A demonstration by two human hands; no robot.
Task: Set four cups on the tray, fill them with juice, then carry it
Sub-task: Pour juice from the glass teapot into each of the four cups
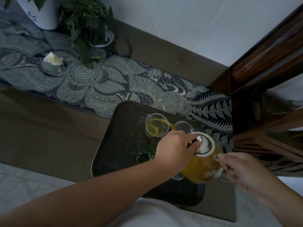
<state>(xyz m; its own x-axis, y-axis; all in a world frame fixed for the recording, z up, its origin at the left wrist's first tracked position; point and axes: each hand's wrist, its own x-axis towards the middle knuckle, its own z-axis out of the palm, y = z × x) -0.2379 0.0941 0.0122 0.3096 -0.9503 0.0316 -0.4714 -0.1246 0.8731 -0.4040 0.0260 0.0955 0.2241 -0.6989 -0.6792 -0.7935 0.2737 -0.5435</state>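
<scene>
Glass teapot [203, 167], lower right: right hand [242, 171] grips handle, left hand [175, 149] pinches lid knob. Juice stream enters clear cup [156, 127] on dark tray [124, 128], frame centre.

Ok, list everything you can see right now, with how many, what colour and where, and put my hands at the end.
Tray: one, dark, on the table's near right part.
Cups: four on the tray; clear cup taking the yellow stream, clear cup beside it, green cup nearer, one mostly hidden under the teapot.
Teapot: one, clear glass with yellow juice, tilted over the tray.
Lid: one, white-rimmed, on the teapot.
Table runner: one, dark with pale pattern, across the table.
Potted plants: two, green in white pots, far left.
White scrap: one, on the runner.
Hands: left pressing the lid knob; right gripping the teapot's handle.
</scene>
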